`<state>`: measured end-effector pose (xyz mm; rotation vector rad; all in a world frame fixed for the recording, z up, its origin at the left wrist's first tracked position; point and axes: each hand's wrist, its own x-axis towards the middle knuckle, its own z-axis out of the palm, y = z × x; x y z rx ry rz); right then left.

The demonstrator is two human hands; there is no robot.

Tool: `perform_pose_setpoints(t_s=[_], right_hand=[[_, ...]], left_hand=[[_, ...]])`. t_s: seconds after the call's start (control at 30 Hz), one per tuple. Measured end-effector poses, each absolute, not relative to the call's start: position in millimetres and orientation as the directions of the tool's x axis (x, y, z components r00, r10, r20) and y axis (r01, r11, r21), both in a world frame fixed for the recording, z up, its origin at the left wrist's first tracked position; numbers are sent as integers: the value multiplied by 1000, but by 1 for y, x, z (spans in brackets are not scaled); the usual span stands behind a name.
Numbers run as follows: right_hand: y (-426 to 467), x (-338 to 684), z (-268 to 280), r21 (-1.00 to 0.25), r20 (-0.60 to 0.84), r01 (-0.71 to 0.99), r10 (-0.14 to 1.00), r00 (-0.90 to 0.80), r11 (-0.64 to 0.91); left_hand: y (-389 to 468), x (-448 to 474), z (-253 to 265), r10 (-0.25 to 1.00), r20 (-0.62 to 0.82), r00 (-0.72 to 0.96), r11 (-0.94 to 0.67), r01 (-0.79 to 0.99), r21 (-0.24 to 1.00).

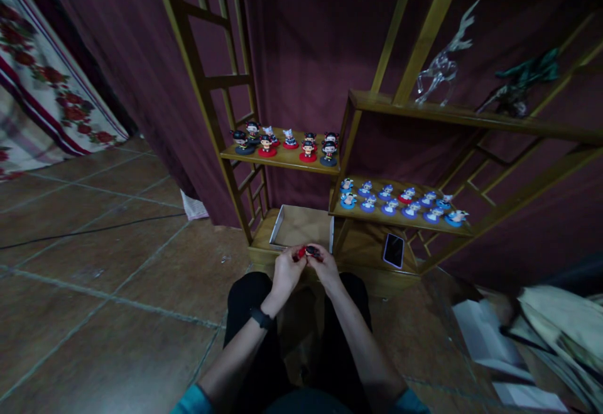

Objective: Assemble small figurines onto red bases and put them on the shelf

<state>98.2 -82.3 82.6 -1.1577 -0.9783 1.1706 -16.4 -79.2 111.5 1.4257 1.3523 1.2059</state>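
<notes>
Both hands meet in front of my knees, at the near edge of an open shallow box [304, 225] on the bottom shelf. Between them is a small figurine [310, 250] with a black head and red parts. My left hand [288, 271] pinches its red side, and my right hand [326, 267] closes on the dark-headed side. The fingers hide much of it. Similar black-haired figurines [308, 149] on red and dark round bases stand in two rows on the left shelf above the box.
On the lower right shelf stand rows of blue and purple figurines [389, 205]. A phone [394, 250] lies below them. A clear deer ornament [443, 65] and a green ornament [522, 84] occupy the upper shelf. White boxes [490, 332] and a pale bag [565, 320] are at right.
</notes>
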Motion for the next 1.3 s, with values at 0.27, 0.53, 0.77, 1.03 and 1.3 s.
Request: perform_pose_setpoints(t_s=[0.27, 0.53, 0.77, 1.03, 1.3], right_hand=[[-86, 101, 85, -989, 53, -131, 987, 151, 73], [-90, 103, 88, -989, 40, -137, 990, 136, 59], [-93, 104, 87, -985, 96, -124, 981, 169, 118], [-92, 104, 90, -988, 49, -136, 985, 167, 72], [-98, 101, 100, -963, -18, -268, 990, 139, 20]], left_hand=[[-86, -16, 122, 963, 259, 69, -264, 402, 877], [-92, -15, 122, 941, 297, 164, -335, 588, 736], [-96, -13, 126, 929, 252, 270, -369, 728, 578], [-88, -13, 120, 969, 221, 108, -244, 504, 828], [-73, -15, 106, 992, -88, 95, 98, -96, 991]])
